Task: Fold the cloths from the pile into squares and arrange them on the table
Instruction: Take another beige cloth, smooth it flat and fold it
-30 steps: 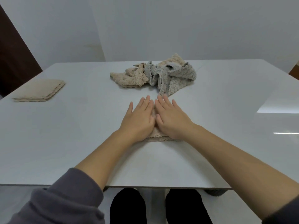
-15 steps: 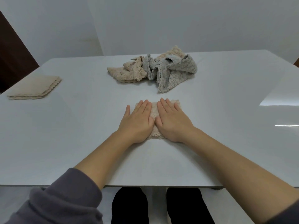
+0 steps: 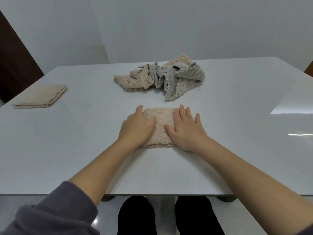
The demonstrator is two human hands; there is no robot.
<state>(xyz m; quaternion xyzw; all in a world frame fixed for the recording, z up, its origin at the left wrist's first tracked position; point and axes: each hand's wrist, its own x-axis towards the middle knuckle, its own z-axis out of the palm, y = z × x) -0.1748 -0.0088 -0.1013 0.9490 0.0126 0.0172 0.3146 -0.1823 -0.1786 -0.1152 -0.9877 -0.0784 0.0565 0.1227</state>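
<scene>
Pressing a folded cloth (image 3: 160,127) on the bench (image 3: 67,150), the left hand (image 3: 137,128) and right hand (image 3: 186,131) lie flat, each grip wide. The pile (image 3: 162,78) lies beyond.

The white table (image 3: 67,150) looks smooth and glossy; the folded beige cloth (image 3: 160,126) and pile (image 3: 169,78) are fluffy terry.

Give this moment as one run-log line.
step: pressing folded cloth; left hand: flat on it; right hand: flat on it; pile: unfolded, behind
</scene>
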